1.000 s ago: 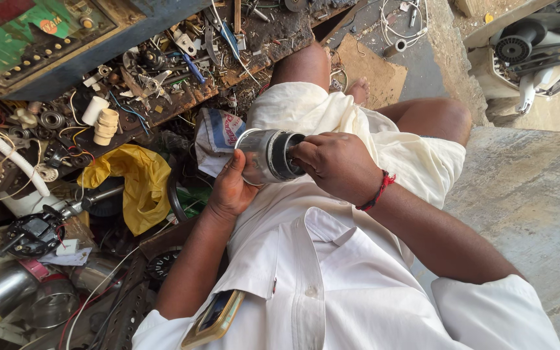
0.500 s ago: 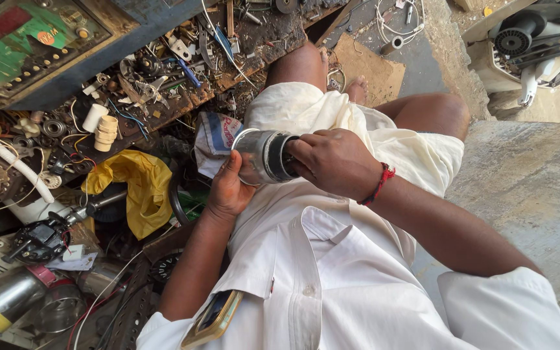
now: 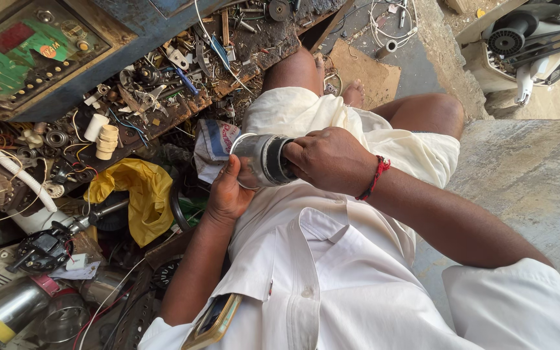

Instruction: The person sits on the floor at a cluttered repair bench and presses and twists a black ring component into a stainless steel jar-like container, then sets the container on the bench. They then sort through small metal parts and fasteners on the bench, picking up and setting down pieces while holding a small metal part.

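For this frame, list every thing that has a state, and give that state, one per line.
metal jar: lying sideways, held in both hands over the lap.
left hand: closed grip around the jar's shiny end.
right hand: closed grip over the jar's dark end.
yellow bag: crumpled among the scrap.
phone: tucked in the shirt pocket.

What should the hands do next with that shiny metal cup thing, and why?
Probably keep the left hand cupped under the shiny round metal jar while the right hand gives its dark end a small twist. The right hand already wraps that end and the left one braces the metal body, which looks like a turning grip.
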`<state>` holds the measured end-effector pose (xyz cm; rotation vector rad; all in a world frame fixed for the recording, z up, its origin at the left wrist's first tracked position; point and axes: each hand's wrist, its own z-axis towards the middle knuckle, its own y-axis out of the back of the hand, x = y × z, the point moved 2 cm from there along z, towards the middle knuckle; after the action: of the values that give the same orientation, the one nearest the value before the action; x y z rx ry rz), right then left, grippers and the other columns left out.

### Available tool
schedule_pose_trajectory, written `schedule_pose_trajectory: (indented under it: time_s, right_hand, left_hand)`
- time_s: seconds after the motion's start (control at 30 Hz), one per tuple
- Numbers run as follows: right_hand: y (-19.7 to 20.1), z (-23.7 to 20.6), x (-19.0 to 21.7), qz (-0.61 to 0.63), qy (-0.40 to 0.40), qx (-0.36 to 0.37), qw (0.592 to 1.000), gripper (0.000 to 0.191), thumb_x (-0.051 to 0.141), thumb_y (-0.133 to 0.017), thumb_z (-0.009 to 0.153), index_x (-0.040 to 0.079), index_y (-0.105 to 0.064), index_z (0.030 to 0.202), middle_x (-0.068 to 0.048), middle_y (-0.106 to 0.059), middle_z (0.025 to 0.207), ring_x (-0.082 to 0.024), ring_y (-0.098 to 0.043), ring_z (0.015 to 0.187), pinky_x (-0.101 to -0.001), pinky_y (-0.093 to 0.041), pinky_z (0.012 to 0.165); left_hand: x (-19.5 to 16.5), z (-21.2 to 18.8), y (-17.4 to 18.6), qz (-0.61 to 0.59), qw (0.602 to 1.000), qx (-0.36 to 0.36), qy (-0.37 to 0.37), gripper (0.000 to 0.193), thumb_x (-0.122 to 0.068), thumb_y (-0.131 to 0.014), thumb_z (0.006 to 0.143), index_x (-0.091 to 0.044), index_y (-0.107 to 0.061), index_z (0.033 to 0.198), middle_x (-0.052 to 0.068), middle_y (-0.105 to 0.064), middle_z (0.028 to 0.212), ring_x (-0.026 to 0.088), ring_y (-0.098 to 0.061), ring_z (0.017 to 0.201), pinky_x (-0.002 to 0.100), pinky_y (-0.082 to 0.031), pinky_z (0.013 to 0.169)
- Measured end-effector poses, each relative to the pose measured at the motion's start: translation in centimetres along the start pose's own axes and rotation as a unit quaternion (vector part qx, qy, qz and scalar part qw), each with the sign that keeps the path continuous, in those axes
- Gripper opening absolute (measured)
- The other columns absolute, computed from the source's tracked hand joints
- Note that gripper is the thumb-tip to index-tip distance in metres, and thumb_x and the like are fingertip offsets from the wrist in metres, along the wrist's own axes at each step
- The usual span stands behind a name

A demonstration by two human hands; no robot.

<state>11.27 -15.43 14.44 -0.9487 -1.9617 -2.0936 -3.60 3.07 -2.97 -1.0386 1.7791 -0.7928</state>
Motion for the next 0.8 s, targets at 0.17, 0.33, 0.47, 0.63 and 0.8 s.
schedule_pose_trajectory:
  time_s: [0.17,0.33,0.47,0.63,0.8]
  right_hand:
    - [0.20,-0.03,0.23,-0.014,0.003,0.002,1.000,0.022,0.023,-0.072,0.084,0.005,-0.060,0.088,-0.012,-0.067,0.079,-0.033,-0.071,0.076,-0.0452,-0.056,0.068]
    - [0.47,0.26,0.03,-0.028,0.014,0.002,1.000,0.025,0.028,-0.074,0.085,0.006,-0.060,0.087,-0.011,-0.068,0.078,-0.033,-0.070,0.073,-0.0455,-0.055,0.063]
    - [0.49,0.43,-0.09,-0.043,0.055,-0.005,0.998,0.025,0.027,-0.073,0.083,0.006,-0.059,0.086,-0.010,-0.067,0.078,-0.031,-0.070,0.072,-0.0445,-0.056,0.063]
    - [0.27,0.40,-0.20,-0.058,0.074,0.000,0.996,0.025,0.027,-0.073,0.082,0.007,-0.059,0.085,-0.009,-0.066,0.075,-0.029,-0.070,0.068,-0.0440,-0.055,0.060]
    - [0.00,0.07,0.08,-0.034,0.033,0.012,0.999,0.025,0.028,-0.070,0.090,0.007,-0.059,0.086,-0.011,-0.066,0.074,-0.032,-0.070,0.068,-0.0455,-0.055,0.061]
  left_hand:
    - [0.02,0.08,-0.20,-0.010,1.000,0.016,0.004,0.049,-0.043,-0.055,0.108,-0.003,-0.060,0.136,0.009,-0.068,0.132,0.022,-0.063,0.124,0.041,-0.048,0.110]
    - [-0.12,0.07,-0.51,-0.012,1.000,0.012,0.005,0.049,-0.043,-0.056,0.108,-0.003,-0.060,0.137,0.008,-0.068,0.132,0.022,-0.062,0.124,0.042,-0.048,0.110]
    - [-0.21,-0.02,-0.70,-0.007,1.000,0.012,0.007,0.050,-0.044,-0.056,0.108,-0.003,-0.060,0.137,0.008,-0.068,0.131,0.022,-0.063,0.123,0.042,-0.048,0.108]
    - [-0.14,-0.12,-0.70,0.008,1.000,0.006,0.012,0.052,-0.046,-0.055,0.106,-0.004,-0.058,0.138,0.007,-0.068,0.130,0.021,-0.063,0.122,0.042,-0.049,0.107]
    - [-0.02,-0.28,-0.67,0.021,0.999,0.019,0.020,0.054,-0.047,-0.055,0.107,-0.003,-0.057,0.138,0.008,-0.067,0.130,0.022,-0.062,0.122,0.042,-0.049,0.108]
